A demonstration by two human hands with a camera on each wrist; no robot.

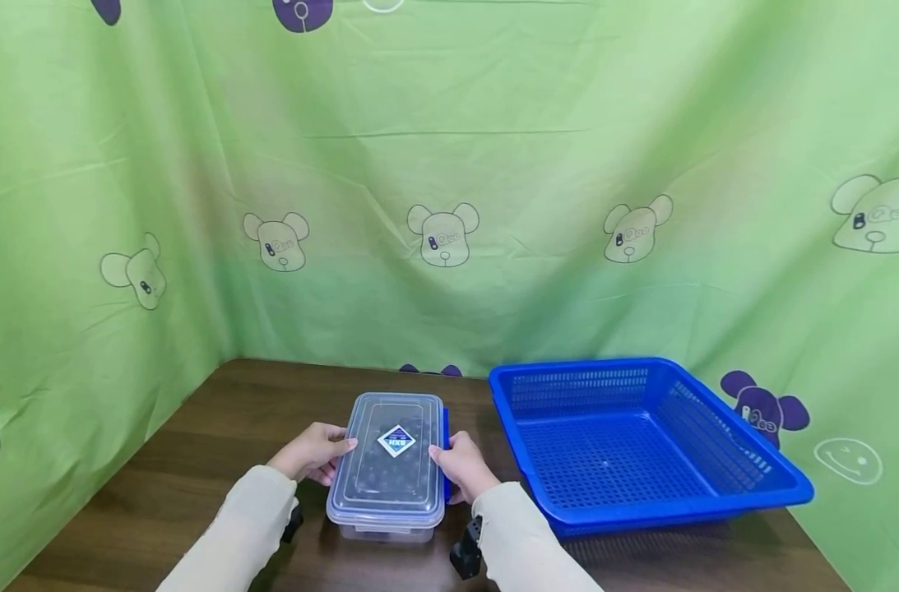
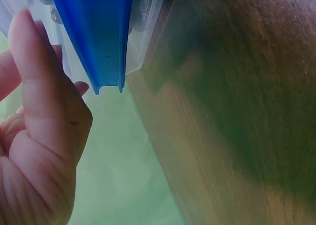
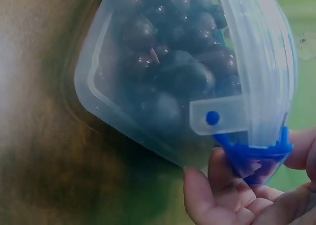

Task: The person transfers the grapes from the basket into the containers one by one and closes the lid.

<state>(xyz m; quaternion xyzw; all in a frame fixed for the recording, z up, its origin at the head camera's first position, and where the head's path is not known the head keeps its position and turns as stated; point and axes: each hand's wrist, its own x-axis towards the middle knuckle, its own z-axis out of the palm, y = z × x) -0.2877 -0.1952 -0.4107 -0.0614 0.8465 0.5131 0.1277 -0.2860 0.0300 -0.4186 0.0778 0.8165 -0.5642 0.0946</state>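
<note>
A clear plastic container (image 1: 390, 469) with a clear lid and a diamond label stands on the dark wooden table (image 1: 197, 460). It is full of dark round fruit (image 3: 163, 77). My left hand (image 1: 317, 452) is at its left side, thumb on the lid's edge. In the left wrist view my left hand (image 2: 42, 136) has thumb and fingers around a blue latch (image 2: 94, 37) that sticks out from the box. My right hand (image 1: 460, 464) is at the right side. There my right hand (image 3: 237, 200) curls its fingers under the other blue latch (image 3: 252, 156).
A large blue plastic basket (image 1: 671, 514) with nothing in it stands on the table just right of the container. A green curtain with bear prints (image 1: 449, 164) encloses the back and both sides. Bare tabletop lies to the left.
</note>
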